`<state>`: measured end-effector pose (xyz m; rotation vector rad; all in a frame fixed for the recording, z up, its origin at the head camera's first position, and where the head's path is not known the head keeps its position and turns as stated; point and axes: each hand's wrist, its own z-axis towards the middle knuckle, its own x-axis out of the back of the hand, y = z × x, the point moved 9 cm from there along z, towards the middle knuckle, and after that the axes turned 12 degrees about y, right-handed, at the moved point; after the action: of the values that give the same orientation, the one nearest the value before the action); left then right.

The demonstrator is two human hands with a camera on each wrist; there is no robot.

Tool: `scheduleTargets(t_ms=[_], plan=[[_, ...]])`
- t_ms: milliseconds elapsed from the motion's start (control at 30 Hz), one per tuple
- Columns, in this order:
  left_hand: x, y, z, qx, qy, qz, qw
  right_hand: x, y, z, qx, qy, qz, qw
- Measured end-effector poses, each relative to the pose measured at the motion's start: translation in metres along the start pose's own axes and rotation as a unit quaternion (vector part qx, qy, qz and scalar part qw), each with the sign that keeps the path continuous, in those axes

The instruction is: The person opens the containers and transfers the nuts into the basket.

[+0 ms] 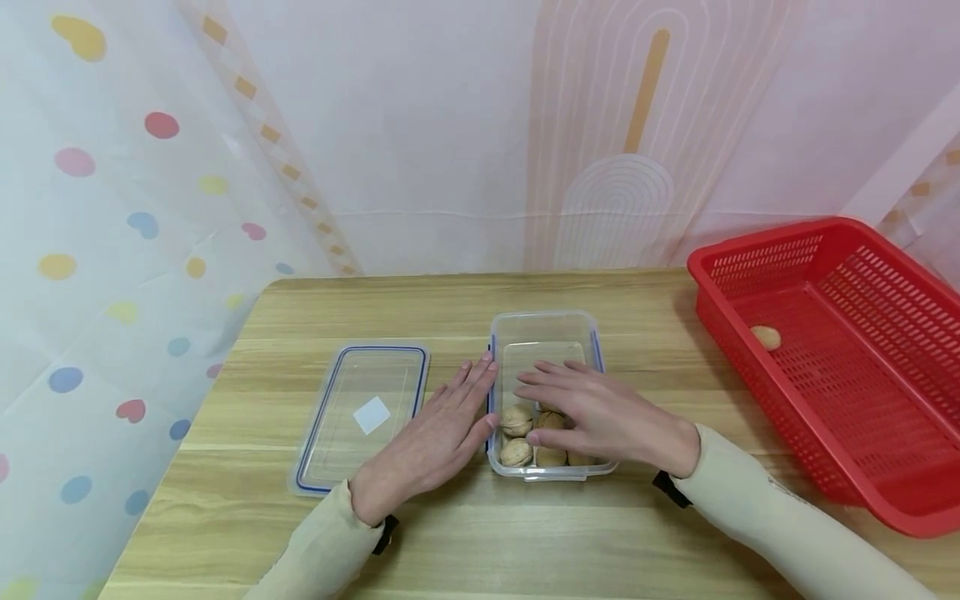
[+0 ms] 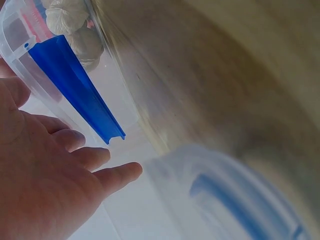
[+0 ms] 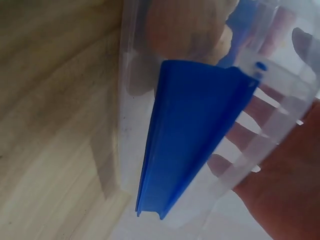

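Two pale sleeves (image 1: 322, 546) reach in from the near edge over a wood-grain table (image 1: 480, 542), black bands showing at the wrists. The left hand (image 1: 435, 437) lies flat with fingers straight, its fingertips at the left rim of a clear plastic box (image 1: 543, 327), near a blue latch (image 2: 75, 90). The right hand (image 1: 596, 412), fingers extended and slightly spread, hovers above the box; whether it touches the walnuts (image 1: 516, 454) beneath cannot be told. The walnuts sit in the box's near half, partly hidden by that hand. To the left lies a blue-edged lid (image 1: 367, 375) bearing a white label (image 1: 371, 415). At right, a red basket (image 1: 765, 262) holds a single walnut (image 1: 767, 337) by its left wall. Patterned cloth (image 1: 420, 125) hangs at the far side.
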<state>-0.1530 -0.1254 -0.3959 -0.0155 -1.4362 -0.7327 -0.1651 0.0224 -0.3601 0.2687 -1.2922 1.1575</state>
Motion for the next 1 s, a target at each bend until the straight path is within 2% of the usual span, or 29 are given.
scheduleTargets(t_ms=[267,467,1000], plan=[[-0.001,0.000,0.001,-0.010,0.002,0.003,0.9999,-0.015,0.006,0.013,0.006,-0.030,-0.029,0.9991],[-0.001,0.000,0.000,-0.004,0.002,0.002,1.0000,-0.025,0.007,0.021,0.015,-0.046,-0.032,0.9983],[0.000,0.000,-0.001,0.002,-0.002,0.001,1.0000,-0.035,0.006,0.027,0.031,-0.052,-0.044,0.9971]])
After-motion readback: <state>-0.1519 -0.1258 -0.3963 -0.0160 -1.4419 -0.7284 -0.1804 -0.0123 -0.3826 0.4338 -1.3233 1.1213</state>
